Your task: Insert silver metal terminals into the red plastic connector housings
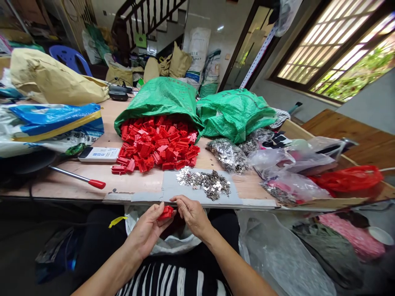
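My left hand [147, 230] is closed around a small red plastic part [167, 212], held just below the table's front edge. My right hand [191, 211] is pinched against the same part from the right; whether it holds a metal piece I cannot make out. Straight ahead on the table lies a heap of small silvery metal pieces [205, 182] on a grey sheet [173, 190]. Behind it a pile of red plastic parts [157, 144] spills out of a green sack [160, 98]. A white bag [163, 242] sits open in my lap under the hands.
A second green sack [236, 113], clear bags of metal pieces [230, 154] and a red bag [348, 177] crowd the right. A red-tipped rod [78, 177], a white remote [98, 154] and a blue-white sack [49, 123] lie on the left.
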A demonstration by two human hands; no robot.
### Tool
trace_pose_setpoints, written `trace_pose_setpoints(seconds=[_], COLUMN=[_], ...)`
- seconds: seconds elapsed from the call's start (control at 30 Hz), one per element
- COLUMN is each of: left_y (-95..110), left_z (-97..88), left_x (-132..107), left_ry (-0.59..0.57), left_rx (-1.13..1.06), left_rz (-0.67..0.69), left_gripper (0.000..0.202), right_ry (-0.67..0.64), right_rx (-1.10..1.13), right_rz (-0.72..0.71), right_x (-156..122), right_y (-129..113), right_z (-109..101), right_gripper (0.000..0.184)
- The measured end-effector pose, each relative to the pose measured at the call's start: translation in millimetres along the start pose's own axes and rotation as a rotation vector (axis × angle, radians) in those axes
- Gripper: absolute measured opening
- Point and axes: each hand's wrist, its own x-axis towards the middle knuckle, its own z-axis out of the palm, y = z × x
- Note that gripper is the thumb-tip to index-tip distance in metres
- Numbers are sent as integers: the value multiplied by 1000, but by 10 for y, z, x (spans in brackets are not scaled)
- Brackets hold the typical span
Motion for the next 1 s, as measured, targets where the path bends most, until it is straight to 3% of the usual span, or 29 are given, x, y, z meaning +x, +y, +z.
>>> trace_pose_setpoints(seconds=[0.13, 0.27, 0.5, 0.63, 0.8, 0.9, 1.0], left_y=[-60, -82, -63, -36, 26, 59, 59], left_z=[-156, -227, -221, -197, -140, -78, -35], left_x=[13, 15, 16, 4, -11, -21, -12], left_ry=[55, 117, 83, 58, 12, 8, 14], left_rx=[254, 431, 455, 399, 298, 267, 238], left_rz=[7, -2, 8, 8, 48, 114, 197], left_gripper=[23, 32, 26, 26, 27, 35, 57], right_ry=[88, 180, 218, 190, 266, 249, 140], right_rx=[-65, -271, -741, -836, -687, -483, -290], right_rz=[-22, -91, 14, 52, 21, 1, -10], right_x=[205, 506, 1090, 1306, 1239, 988, 625], right_y=[33, 53, 7, -2, -30, -84, -127], right_z=[-116, -172, -94, -47, -78, -97, -54], right_gripper=[32, 21, 34, 29, 19, 12, 8])
